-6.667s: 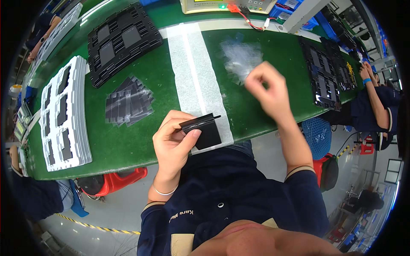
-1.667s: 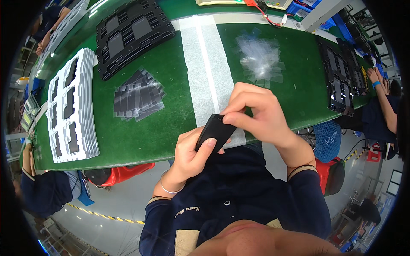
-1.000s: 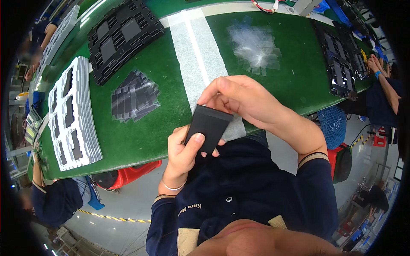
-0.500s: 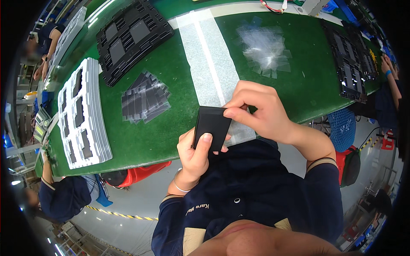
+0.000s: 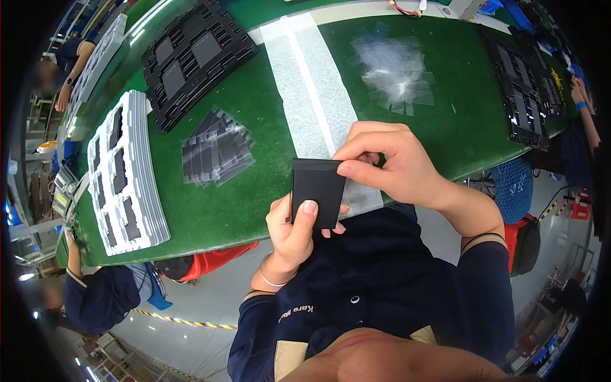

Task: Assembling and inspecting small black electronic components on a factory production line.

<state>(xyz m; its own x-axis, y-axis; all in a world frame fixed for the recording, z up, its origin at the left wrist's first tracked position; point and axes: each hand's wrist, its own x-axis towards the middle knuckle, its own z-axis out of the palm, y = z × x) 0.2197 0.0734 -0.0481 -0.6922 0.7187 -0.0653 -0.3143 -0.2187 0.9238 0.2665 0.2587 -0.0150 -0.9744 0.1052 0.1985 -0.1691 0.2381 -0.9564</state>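
My left hand (image 5: 294, 228) is wrapped round a flat black rectangular block (image 5: 320, 181), with the thumb pressed on its face and fingertips showing past its right edge. A seam or strip crosses the block's upper end. At the top right corner, my right hand (image 5: 393, 160) pinches the block's edge between thumb and forefinger. Whether a thin film or tab lies in that pinch is too small to tell. The block is held over the table's near edge, close to a white cloth-like strip (image 5: 307, 83) running away from me.
A fanned pile of dark film-covered pieces (image 5: 217, 149) lies left on the green table (image 5: 254, 210), clear film sheets (image 5: 394, 70) right. Stacked white trays (image 5: 137, 235) stand at far left, black trays (image 5: 191, 54) behind, more black trays (image 5: 522, 95) at right. Other people work at both sides.
The block has turned slightly so its face shows more squarely. Both hands keep their hold in nearly the same place.
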